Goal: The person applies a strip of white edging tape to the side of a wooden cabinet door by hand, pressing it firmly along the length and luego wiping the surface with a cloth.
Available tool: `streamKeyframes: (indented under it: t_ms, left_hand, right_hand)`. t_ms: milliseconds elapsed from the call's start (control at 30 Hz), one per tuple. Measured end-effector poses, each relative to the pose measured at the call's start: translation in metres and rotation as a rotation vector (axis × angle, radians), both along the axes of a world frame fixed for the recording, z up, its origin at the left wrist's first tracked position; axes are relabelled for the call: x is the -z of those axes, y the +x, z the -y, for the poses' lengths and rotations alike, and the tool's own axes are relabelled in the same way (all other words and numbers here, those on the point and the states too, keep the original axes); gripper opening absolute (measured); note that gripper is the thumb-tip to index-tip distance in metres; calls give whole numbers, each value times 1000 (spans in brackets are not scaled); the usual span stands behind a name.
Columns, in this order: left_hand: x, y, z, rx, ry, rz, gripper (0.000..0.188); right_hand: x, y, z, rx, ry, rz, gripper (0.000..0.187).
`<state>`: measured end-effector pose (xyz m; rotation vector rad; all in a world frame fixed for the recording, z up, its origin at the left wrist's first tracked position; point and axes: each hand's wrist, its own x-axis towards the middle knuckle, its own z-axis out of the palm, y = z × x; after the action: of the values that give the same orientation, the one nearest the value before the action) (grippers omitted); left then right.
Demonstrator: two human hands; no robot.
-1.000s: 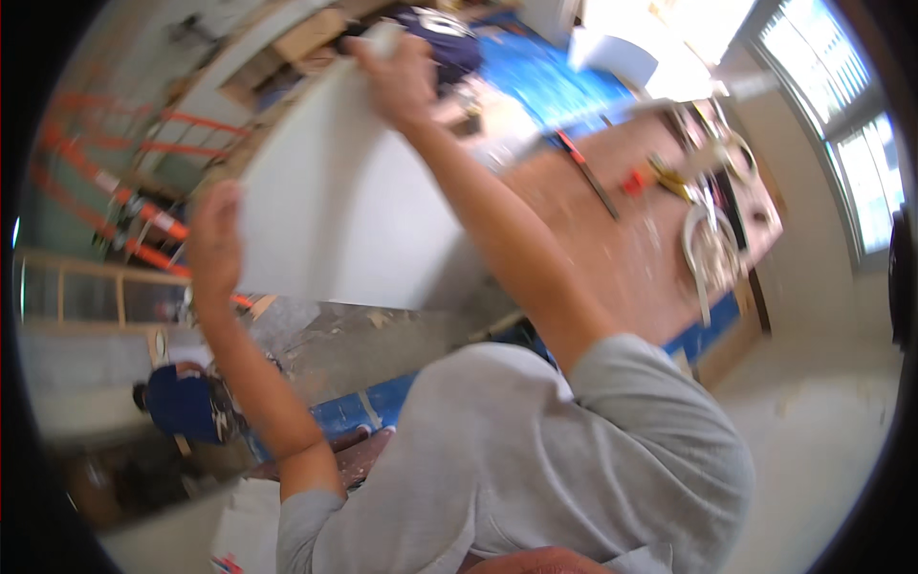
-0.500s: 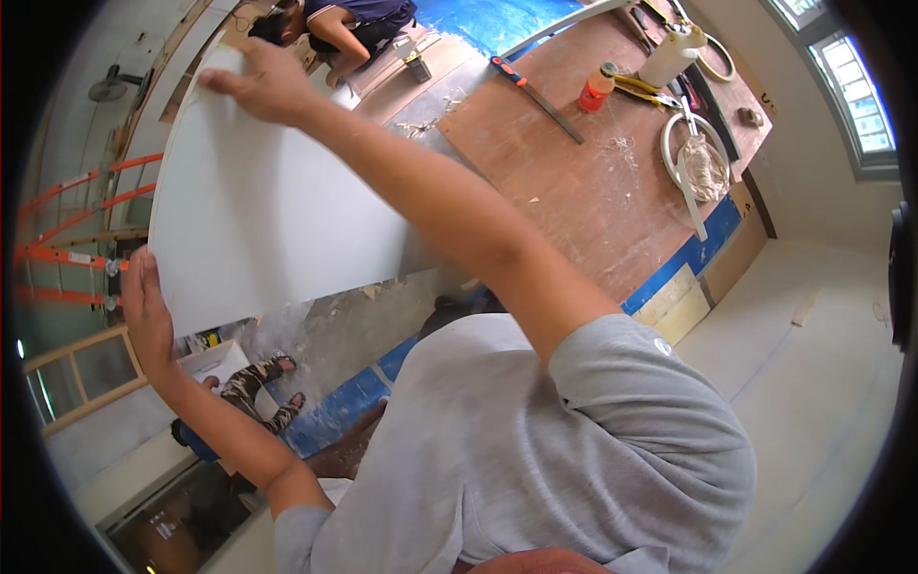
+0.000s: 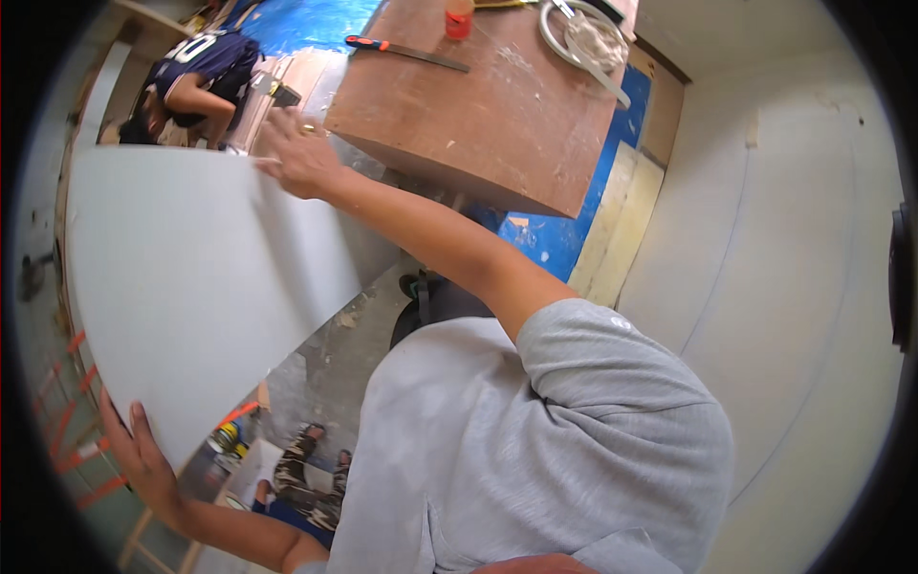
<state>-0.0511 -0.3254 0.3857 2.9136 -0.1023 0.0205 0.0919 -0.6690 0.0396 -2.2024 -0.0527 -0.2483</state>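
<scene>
A large white panel (image 3: 191,258), flat and smooth, fills the left side and is held out from my body. My right hand (image 3: 301,158), with a ring on one finger, is closed over the panel's far edge near its corner; its fingertips are slightly blurred. At the near left edge my left hand (image 3: 143,459) grips the same panel, thumb and fingers about the rim. Part of that grip is hidden by the board.
Ahead stands a brown wooden workbench (image 3: 478,124) with an orange-handled file (image 3: 406,53), a red bottle (image 3: 459,19) and a white ring-shaped coil (image 3: 583,43). One person (image 3: 201,81) bends at far left; another in camouflage trousers (image 3: 311,478) is below the panel. Orange ladder (image 3: 72,430) behind.
The panel has swung: its far edge came nearer and its left end dropped lower in view. My right hand moved right and down, my left hand down. The view has turned, shifting the workbench leftward.
</scene>
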Motion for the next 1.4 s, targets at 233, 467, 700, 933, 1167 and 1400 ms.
streamKeyframes:
  t_ms: [233,467,700,933,1167,1400]
  left_hand:
    - [-5,27,-28,-78,-53,-12,66]
    - [4,26,-17,-53,-26,-52,65]
    - [2,72,-65,-57,-174,-111,64]
    - [-4,36,-77,-126,-145,-37,64]
    - [-4,27,-65,-203,-175,-47,63]
    - [-2,23,-61,-243,-281,-53,65]
  right_hand:
    - [185,-138,145,346,-593,-177,74]
    - [139,-297,390,910,-735,-554,74]
    - [156,-157,566,1020,-234,-59,73]
    - [130,-79,604,820,-204,-664,71]
    - [142,-71,616,817,-439,-707,53]
    - [42,-88,614,1043,-562,356,21]
